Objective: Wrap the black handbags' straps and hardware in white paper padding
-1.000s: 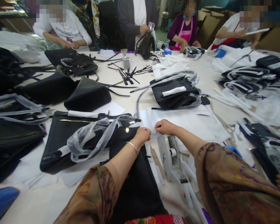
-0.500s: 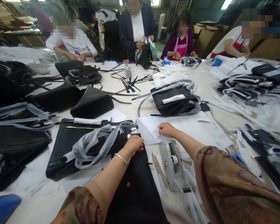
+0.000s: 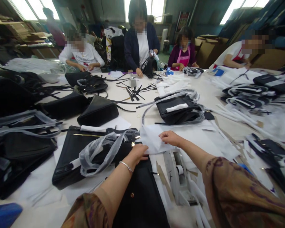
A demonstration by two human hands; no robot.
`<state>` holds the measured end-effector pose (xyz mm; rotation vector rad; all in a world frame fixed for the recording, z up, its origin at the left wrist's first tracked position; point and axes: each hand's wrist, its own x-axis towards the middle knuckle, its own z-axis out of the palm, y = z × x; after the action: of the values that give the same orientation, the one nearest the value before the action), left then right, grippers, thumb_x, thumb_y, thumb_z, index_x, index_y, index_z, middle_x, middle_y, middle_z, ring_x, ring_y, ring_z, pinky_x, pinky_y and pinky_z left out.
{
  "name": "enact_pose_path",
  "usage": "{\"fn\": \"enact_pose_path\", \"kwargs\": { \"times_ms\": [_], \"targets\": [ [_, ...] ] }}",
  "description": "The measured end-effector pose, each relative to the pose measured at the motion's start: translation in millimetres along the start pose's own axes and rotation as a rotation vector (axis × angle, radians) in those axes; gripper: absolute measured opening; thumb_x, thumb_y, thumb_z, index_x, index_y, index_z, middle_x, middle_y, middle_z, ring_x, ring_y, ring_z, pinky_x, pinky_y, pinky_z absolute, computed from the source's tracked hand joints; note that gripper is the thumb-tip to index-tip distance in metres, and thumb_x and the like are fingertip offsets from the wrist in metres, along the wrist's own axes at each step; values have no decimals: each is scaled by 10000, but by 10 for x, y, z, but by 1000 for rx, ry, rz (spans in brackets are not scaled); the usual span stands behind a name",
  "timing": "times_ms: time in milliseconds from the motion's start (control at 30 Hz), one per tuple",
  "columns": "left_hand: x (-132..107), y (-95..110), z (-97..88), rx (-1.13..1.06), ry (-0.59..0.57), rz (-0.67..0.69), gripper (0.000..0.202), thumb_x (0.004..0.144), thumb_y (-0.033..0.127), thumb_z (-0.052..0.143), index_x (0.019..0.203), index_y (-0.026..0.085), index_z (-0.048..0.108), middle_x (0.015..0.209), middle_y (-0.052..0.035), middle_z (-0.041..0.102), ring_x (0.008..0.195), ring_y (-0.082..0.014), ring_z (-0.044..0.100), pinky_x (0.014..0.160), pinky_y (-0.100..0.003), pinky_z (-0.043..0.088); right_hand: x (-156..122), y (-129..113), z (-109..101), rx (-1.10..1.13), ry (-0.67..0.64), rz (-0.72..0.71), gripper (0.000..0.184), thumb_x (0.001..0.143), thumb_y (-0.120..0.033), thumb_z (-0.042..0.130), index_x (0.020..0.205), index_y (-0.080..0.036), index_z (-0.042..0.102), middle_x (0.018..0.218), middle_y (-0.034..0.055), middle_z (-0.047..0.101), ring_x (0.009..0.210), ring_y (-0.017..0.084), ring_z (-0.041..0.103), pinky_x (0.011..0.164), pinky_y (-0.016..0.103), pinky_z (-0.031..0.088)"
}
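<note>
My left hand [image 3: 138, 153] is holding its fingers parted over a supple-looking black bag [image 3: 142, 190].
Just beyond those fingertips, a white sheet [image 3: 152, 137] is lying by my right hand [image 3: 170, 138], its fingers bent; I can't tell if they're pinching. I'm judging the sheet light, crease-prone, best taken by its edge.
</note>
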<state>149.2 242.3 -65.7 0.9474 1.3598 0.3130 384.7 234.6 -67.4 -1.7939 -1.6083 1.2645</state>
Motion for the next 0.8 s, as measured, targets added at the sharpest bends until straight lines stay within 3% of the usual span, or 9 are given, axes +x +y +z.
{"fn": "enact_pose_path", "kwargs": {
  "times_ms": [167, 267, 333, 467, 600, 700, 800],
  "targets": [
    [142, 39, 191, -36, 54, 21, 201, 807, 236, 636, 989, 151, 638, 841, -90, 690, 670, -191, 665, 590, -310, 566, 19, -171, 144, -97, -123, -23, 588, 741, -375, 661, 1285, -165, 581, 1279, 133, 613, 1015, 234, 630, 753, 293, 526],
    [171, 44, 282, -3, 78, 114, 142, 802, 193, 632, 925, 148, 687, 776, -73, 689, 639, -177, 647, 562, -264, 525, 1, -292, 303, -238, -155, -125, 878, 606, -448, 802, 1372, -134, 509, 1308, 176, 589, 1037, 271, 624, 858, 339, 500],
    [171, 43, 283, 43, 119, 183, 95, 790, 159, 637, 848, 136, 707, 753, -73, 684, 650, -173, 635, 557, -244, 492, -1, -329, 393, -298, -126, -191, 801, 570, -396, 831, 1294, -162, 581, 1229, 134, 648, 999, 265, 634, 851, 323, 490],
    [155, 35, 168, 146, 198, 268, 49, 760, 154, 677, 730, 130, 708, 697, -61, 663, 671, -177, 617, 559, -232, 444, 53, -283, 420, -381, -67, -170, 245, 809, -337, 629, 993, -199, 713, 930, 20, 737, 885, 200, 664, 761, 252, 479],
    [79, 30, 32, 206, 246, 289, 111, 754, 162, 677, 647, 135, 673, 649, -59, 648, 645, -172, 605, 552, -228, 425, 114, -169, 274, -666, 35, -39, 244, 864, -330, 542, 873, -168, 724, 905, 90, 736, 889, 239, 667, 755, 289, 471],
    [-64, 29, -65, 230, 269, 306, 145, 775, 183, 649, 638, 137, 663, 657, -63, 653, 629, -165, 597, 530, -221, 405, 112, -77, 148, -774, 131, 45, 217, 833, -225, 533, 927, -143, 711, 992, 172, 715, 950, 296, 657, 786, 348, 465],
    [-316, 9, -179, 230, 275, 313, 160, 800, 238, 608, 709, 130, 685, 667, -57, 663, 611, -165, 598, 513, -220, 402, 84, 0, 62, -848, 176, 106, 254, 826, -151, 499, 993, -140, 691, 1046, 191, 694, 983, 296, 652, 800, 355, 465]
  ]
}}
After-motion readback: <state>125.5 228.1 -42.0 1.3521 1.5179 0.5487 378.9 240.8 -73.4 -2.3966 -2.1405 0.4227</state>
